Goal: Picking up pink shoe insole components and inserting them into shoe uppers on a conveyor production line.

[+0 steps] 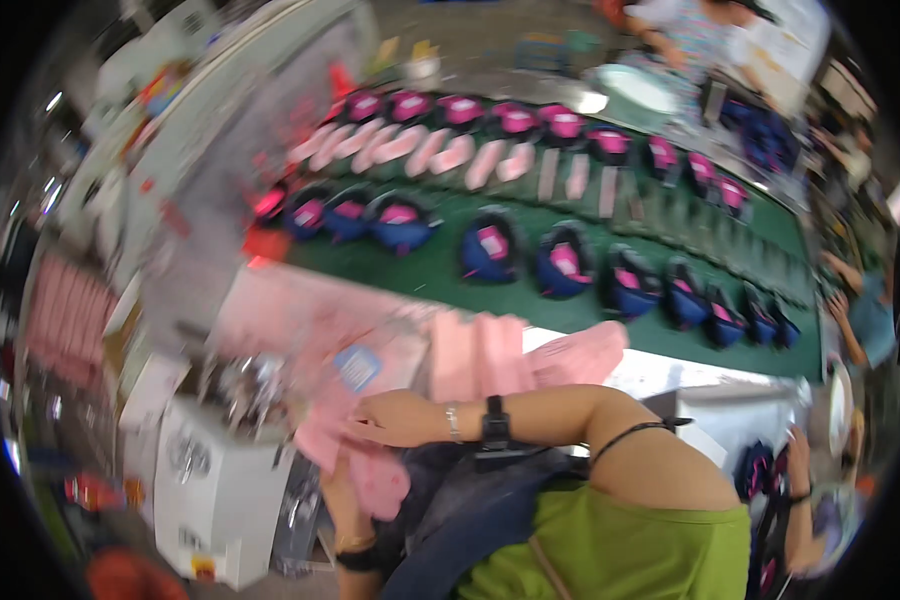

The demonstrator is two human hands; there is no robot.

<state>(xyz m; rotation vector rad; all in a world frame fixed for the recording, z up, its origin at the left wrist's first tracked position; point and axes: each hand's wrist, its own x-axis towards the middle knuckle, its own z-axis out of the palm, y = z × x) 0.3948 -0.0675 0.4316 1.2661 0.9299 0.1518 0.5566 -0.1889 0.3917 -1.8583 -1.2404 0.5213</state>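
Note:
Low at the left of centre, my left hand (341, 492) grips a pink insole (378, 484) from below, its fingers partly hidden behind it. My right hand (385, 417) reaches across from the right with its fingers closed on the upper part of the same pink piece; blur hides whether there is more than one layer. Just beyond lies a clear plastic bag with a blue-and-white label (355, 368). Stacks of pink insoles (475, 355) lie to the right of it on the table, and more pink insoles (582, 352) fan out beside them.
Past the table runs a green conveyor belt (355, 262) with rows of navy shoe uppers (490, 255) and pink insoles (435, 155). A white carton (210, 490) stands at my left. Pink sheets (65, 318) are farther left. Co-workers' hands (838, 305) are at the right.

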